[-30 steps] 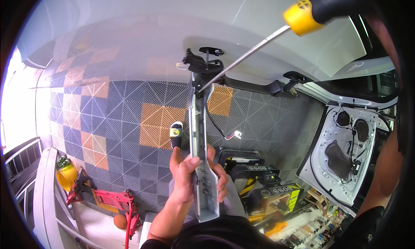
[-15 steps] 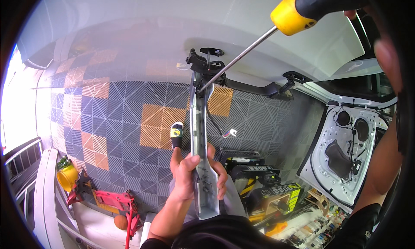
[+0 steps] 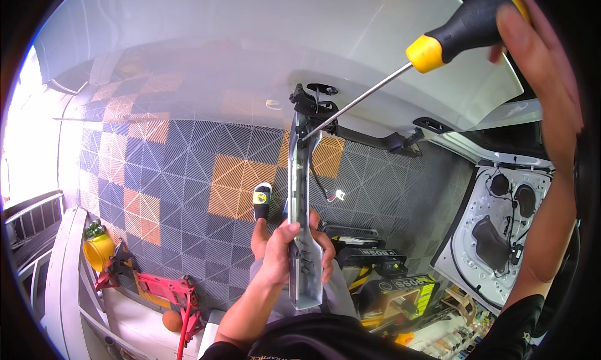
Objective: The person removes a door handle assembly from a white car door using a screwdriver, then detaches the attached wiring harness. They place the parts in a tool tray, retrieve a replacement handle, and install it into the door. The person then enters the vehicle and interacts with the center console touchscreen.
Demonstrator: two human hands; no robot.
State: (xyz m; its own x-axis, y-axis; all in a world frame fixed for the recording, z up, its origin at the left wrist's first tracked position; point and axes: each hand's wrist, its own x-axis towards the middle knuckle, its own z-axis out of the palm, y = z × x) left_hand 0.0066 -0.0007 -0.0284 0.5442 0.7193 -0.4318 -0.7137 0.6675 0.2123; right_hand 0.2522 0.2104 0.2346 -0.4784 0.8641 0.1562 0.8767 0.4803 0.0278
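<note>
I have the left hand wrapped around the channel near its wide end; the thumb bears on the left edge and the fingertips show at the right edge. The channel is in front of the body, its far end near the grey car panel.

Appearance of the channel: long, narrow and pale grey, hollow face toward me, interior dark along the slim section. It flares at the near end, where thin dark pegs line the inside. A black bracket sits at the far end. A dark cable hangs beside the right edge and ends in a white connector.

The right hand holds the butt of the screwdriver. Its handle is black with a yellow collar; its thin metal shaft slopes down to the channel's far end. I cannot tell whether the tip is seated.

Containers: the yellow pot holds a green plant. The black and yellow case stands at lower right; I cannot make out its contents.
</note>
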